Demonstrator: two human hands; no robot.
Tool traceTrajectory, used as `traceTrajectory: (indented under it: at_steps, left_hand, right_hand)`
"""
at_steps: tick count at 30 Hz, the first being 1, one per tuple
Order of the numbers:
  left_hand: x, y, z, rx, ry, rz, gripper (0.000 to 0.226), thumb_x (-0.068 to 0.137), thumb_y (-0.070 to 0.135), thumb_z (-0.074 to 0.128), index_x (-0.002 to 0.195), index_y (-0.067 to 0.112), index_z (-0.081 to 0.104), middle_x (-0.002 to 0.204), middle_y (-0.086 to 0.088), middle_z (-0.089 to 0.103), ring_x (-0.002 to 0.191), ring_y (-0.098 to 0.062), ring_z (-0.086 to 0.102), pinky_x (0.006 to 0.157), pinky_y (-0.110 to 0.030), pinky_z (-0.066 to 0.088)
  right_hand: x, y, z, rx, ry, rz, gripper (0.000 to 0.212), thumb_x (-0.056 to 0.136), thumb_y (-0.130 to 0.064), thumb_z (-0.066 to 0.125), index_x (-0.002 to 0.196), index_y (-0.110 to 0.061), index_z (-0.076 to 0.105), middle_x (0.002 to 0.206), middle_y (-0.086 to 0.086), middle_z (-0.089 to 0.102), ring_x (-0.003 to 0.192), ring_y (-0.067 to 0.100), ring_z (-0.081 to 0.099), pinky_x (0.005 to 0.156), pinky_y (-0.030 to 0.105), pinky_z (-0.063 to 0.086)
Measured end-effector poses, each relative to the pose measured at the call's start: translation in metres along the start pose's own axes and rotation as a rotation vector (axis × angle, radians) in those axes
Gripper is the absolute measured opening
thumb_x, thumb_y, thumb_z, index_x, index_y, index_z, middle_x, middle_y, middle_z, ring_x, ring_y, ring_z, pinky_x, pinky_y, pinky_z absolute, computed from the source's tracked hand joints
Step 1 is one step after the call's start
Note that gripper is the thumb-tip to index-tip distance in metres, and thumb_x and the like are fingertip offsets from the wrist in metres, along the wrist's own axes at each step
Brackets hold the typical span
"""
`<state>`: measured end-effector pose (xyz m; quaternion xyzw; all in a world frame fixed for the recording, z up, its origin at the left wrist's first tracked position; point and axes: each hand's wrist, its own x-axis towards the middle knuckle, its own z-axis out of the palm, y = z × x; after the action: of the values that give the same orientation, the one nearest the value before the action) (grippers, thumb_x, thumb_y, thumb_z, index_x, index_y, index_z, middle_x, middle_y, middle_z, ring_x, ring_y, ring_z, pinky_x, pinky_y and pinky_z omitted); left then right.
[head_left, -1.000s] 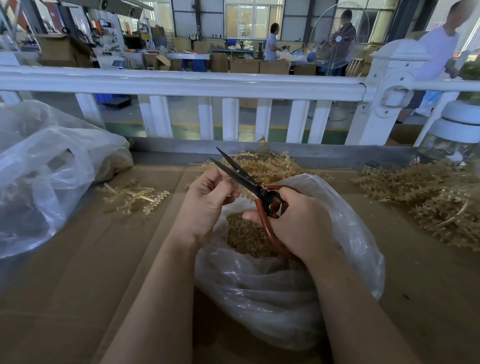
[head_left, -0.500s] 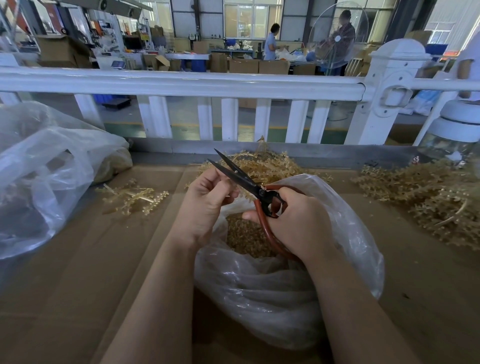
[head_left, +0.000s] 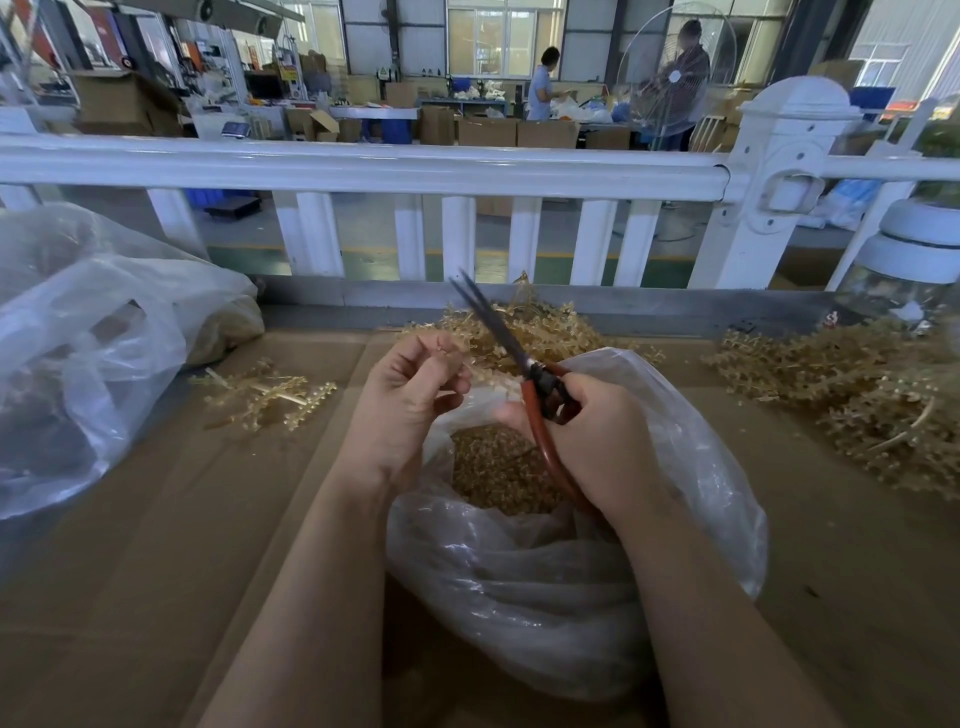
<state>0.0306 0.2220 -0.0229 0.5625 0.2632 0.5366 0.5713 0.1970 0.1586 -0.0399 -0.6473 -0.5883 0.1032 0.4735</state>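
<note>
My right hand (head_left: 597, 441) grips red-handled scissors (head_left: 535, 410); their dark blades point up and away, nearly closed. My left hand (head_left: 410, 395) is curled and pinches a thin pale plastic sprig (head_left: 485, 376) just left of the blades. Both hands hover over an open clear plastic bag (head_left: 571, 582) that holds several small tan plastic pieces (head_left: 493, 467).
Tan plastic sprigs lie in a heap behind the bag (head_left: 524, 327), in a big pile at the right (head_left: 857, 400) and as a loose cluster at the left (head_left: 265, 395). A large clear bag (head_left: 88, 338) sits far left. A white railing (head_left: 363, 166) borders the cardboard-covered table (head_left: 156, 545).
The scissor blades have closed and swung upward to the right, away from my left hand. My left hand stays above the bag, still pinching the sprig.
</note>
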Motion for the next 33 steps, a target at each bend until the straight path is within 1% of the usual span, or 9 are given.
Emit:
traceTrajectory:
  at_steps: [3, 6, 8, 12, 16, 21, 26, 30, 33]
  left_hand:
    - [0.0, 0.002, -0.001, -0.046, -0.003, -0.012, 0.028, 0.096, 0.0, 0.052, 0.078, 0.021, 0.059, 0.07, 0.001, 0.056, 0.065, -0.011, 0.051, 0.065, -0.019, 0.046]
    - [-0.001, 0.003, 0.0, -0.044, -0.007, -0.017, 0.024, 0.095, 0.001, 0.054, 0.08, 0.019, 0.058, 0.07, 0.001, 0.058, 0.065, -0.01, 0.051, 0.066, -0.019, 0.045]
    - [-0.001, 0.003, 0.0, -0.046, -0.015, -0.019, 0.024, 0.094, -0.001, 0.055, 0.08, 0.018, 0.057, 0.071, 0.001, 0.059, 0.066, -0.011, 0.051, 0.066, -0.02, 0.044]
    - [-0.001, 0.004, -0.002, -0.054, -0.037, -0.056, 0.023, 0.091, -0.005, 0.055, 0.08, 0.014, 0.057, 0.073, 0.0, 0.062, 0.067, -0.013, 0.053, 0.066, -0.023, 0.044]
    - [-0.001, 0.005, -0.004, -0.058, -0.109, -0.184, 0.009, 0.077, 0.013, 0.058, 0.085, 0.012, 0.055, 0.078, -0.004, 0.066, 0.064, -0.013, 0.057, 0.06, -0.024, 0.043]
    - [-0.001, 0.005, -0.005, -0.016, -0.122, -0.329, 0.032, 0.078, 0.047, 0.065, 0.081, 0.016, 0.061, 0.073, -0.005, 0.061, 0.056, -0.013, 0.052, 0.052, -0.023, 0.039]
    - [-0.005, 0.005, -0.005, 0.113, -0.212, -0.346, 0.027, 0.075, 0.039, 0.069, 0.076, 0.013, 0.075, 0.072, -0.01, 0.07, 0.054, -0.014, 0.055, 0.052, -0.022, 0.037]
    - [-0.007, 0.006, -0.006, 0.171, -0.335, -0.367, 0.023, 0.075, 0.033, 0.072, 0.083, 0.012, 0.078, 0.073, -0.006, 0.071, 0.061, -0.011, 0.054, 0.057, -0.02, 0.038]
    - [-0.007, 0.006, -0.006, 0.109, -0.327, -0.335, 0.018, 0.075, 0.026, 0.072, 0.083, 0.011, 0.079, 0.072, -0.005, 0.072, 0.06, -0.009, 0.056, 0.058, -0.017, 0.043]
  right_hand:
    - [0.003, -0.002, -0.001, 0.222, -0.019, 0.116, 0.056, 0.062, -0.079, 0.069, 0.071, -0.024, 0.068, 0.062, -0.011, 0.067, 0.056, 0.001, 0.062, 0.054, 0.015, 0.047]
    - [0.003, -0.005, -0.003, 0.383, -0.069, 0.176, 0.046, 0.077, -0.055, 0.077, 0.076, -0.009, 0.071, 0.057, 0.001, 0.063, 0.053, 0.013, 0.059, 0.057, 0.027, 0.05]
    - [0.004, -0.007, -0.004, 0.457, -0.073, 0.2, 0.03, 0.086, -0.037, 0.078, 0.077, -0.009, 0.073, 0.059, 0.004, 0.067, 0.053, 0.013, 0.061, 0.06, 0.022, 0.054]
    - [0.008, -0.007, -0.004, 0.493, -0.035, 0.214, 0.022, 0.089, -0.014, 0.075, 0.067, -0.017, 0.074, 0.069, 0.003, 0.074, 0.074, 0.015, 0.073, 0.081, 0.024, 0.057]
    - [0.007, -0.005, -0.008, 0.543, -0.002, 0.178, 0.016, 0.088, -0.01, 0.074, 0.08, -0.024, 0.073, 0.076, -0.001, 0.075, 0.077, 0.011, 0.073, 0.071, 0.016, 0.056]
    - [0.006, -0.004, -0.01, 0.574, 0.015, 0.133, 0.016, 0.089, -0.007, 0.072, 0.085, -0.022, 0.072, 0.077, -0.012, 0.071, 0.072, 0.002, 0.068, 0.067, 0.013, 0.053]
    - [0.006, -0.003, -0.011, 0.613, 0.031, 0.119, 0.015, 0.089, -0.004, 0.071, 0.089, -0.019, 0.072, 0.078, -0.013, 0.07, 0.072, 0.004, 0.067, 0.072, 0.019, 0.056]
    - [0.005, -0.001, -0.012, 0.717, 0.025, 0.104, 0.021, 0.09, 0.001, 0.068, 0.087, -0.019, 0.072, 0.068, -0.012, 0.063, 0.055, 0.0, 0.058, 0.054, 0.011, 0.047]
    - [0.005, -0.001, -0.013, 0.733, 0.026, 0.083, 0.016, 0.09, -0.006, 0.072, 0.091, -0.022, 0.074, 0.069, -0.014, 0.065, 0.057, -0.002, 0.06, 0.056, 0.011, 0.046]
